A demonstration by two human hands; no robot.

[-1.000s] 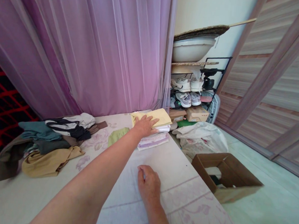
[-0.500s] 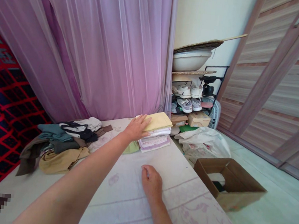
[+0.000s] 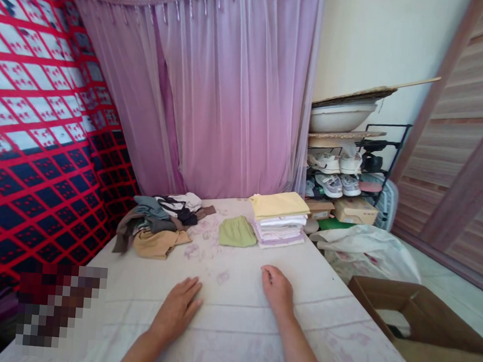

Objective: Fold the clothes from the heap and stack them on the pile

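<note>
Palm down on the bed sheet (image 3: 240, 309), my left hand (image 3: 178, 310) holds nothing, its fingers extended. To its right, my right hand (image 3: 278, 291) rests on the sheet with its fingers curled in and nothing visible in them. Beyond my right hand stands a stack of folded white and lilac cloths (image 3: 282, 229), topped by a folded yellow cloth (image 3: 281, 205). A folded green garment (image 3: 237, 232) lies just left of the stack. Farther left is a loose heap of clothes, with a tan garment (image 3: 157, 243) at its front and a teal one (image 3: 151, 207) behind.
Right of the bed, an open cardboard box (image 3: 443, 319) sits on the floor near a plastic bag (image 3: 370, 249). A shoe rack (image 3: 394, 154) holds shoes and a white basin (image 3: 342, 117). A purple curtain (image 3: 235, 102) hangs behind the bed.
My left hand has left the yellow cloth on the stack and come back to the near sheet. The view has turned left, showing the green garment fully. My right hand keeps its curled pose.
</note>
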